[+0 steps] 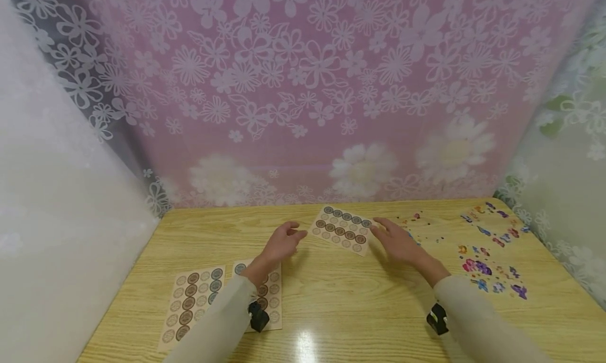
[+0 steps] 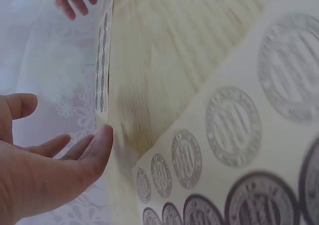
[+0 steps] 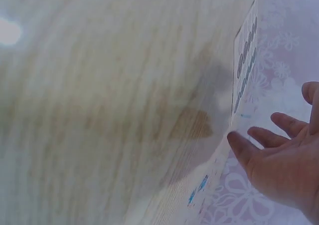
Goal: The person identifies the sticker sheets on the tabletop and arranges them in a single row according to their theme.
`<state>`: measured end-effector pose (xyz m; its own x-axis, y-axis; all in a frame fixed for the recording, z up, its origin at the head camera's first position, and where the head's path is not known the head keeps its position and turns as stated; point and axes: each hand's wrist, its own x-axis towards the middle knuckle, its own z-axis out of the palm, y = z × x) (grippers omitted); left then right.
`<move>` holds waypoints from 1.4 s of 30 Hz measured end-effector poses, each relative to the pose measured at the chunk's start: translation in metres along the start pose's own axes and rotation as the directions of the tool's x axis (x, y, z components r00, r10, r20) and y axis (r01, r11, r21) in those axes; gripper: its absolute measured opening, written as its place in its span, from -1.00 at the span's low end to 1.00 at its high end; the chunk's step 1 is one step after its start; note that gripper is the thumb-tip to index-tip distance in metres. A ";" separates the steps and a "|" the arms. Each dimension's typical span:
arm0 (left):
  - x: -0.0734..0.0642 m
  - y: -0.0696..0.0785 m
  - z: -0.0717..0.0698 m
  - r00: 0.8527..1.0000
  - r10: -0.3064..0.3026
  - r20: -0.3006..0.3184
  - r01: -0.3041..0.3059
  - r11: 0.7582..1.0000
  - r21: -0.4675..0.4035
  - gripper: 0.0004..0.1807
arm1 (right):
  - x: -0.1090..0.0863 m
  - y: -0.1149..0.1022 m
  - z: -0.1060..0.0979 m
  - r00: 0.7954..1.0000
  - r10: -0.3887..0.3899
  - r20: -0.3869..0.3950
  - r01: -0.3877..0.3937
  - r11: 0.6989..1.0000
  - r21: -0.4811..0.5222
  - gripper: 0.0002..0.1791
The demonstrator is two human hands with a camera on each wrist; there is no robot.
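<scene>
A sheet of round stickers (image 1: 342, 230) lies slightly turned at the back middle of the table, with dark and pale rows. My left hand (image 1: 282, 242) hovers just left of that sheet, fingers loosely bent and holding nothing. On the other side my right hand (image 1: 397, 241) reaches in, its fingertips at the sheet's right edge; whether they touch it I cannot tell. In the left wrist view the left hand (image 2: 55, 170) has relaxed fingers spread apart. In the right wrist view the right hand (image 3: 286, 152) is likewise loose, with nothing between thumb and fingers.
Two more sticker sheets lie at the front left: one (image 1: 181, 305) at the outside, another (image 1: 274, 305) partly under my left forearm. Small colourful butterfly and flower pieces (image 1: 478, 267) are scattered on the right of the wooden table (image 1: 350, 305). A floral curtain (image 1: 303, 116) hangs behind.
</scene>
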<state>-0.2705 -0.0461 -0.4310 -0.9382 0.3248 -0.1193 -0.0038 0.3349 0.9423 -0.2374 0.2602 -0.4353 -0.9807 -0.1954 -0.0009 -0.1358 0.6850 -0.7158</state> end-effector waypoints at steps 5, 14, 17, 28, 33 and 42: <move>0.007 0.000 0.003 0.994 -0.095 0.046 0.102 0.973 -0.207 -0.37 | 0.007 0.003 -0.007 1.000 -0.015 -0.005 0.015 1.000 0.011 -0.31; 0.018 0.003 0.009 0.981 -0.174 0.086 0.192 0.931 -0.311 -0.48 | 0.022 0.009 -0.012 0.999 0.042 0.011 -0.043 0.990 0.133 -0.29; 0.022 0.004 0.010 0.973 -0.216 0.083 0.231 0.902 -0.364 -0.45 | 0.026 0.010 -0.012 0.998 0.053 0.021 -0.056 0.983 0.176 -0.28; 0.024 0.008 0.010 0.951 -0.306 0.051 0.290 0.818 -0.497 -0.40 | 0.042 0.013 -0.011 0.989 0.137 0.046 -0.142 0.981 0.129 -0.29; 0.024 0.010 0.008 0.945 -0.323 0.052 0.305 0.809 -0.503 -0.42 | 0.048 0.011 -0.011 0.987 0.153 0.041 -0.156 0.984 0.089 -0.34; 0.023 0.009 0.011 0.926 -0.344 0.155 0.368 0.736 -0.568 -0.37 | 0.058 0.007 -0.007 0.984 0.168 0.054 -0.170 0.985 0.033 -0.41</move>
<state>-0.2882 -0.0262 -0.4288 -0.8138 0.3232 -0.4829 -0.5450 -0.1363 0.8273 -0.2960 0.2584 -0.4354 -0.9806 -0.1149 -0.1588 0.0376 0.6849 -0.7276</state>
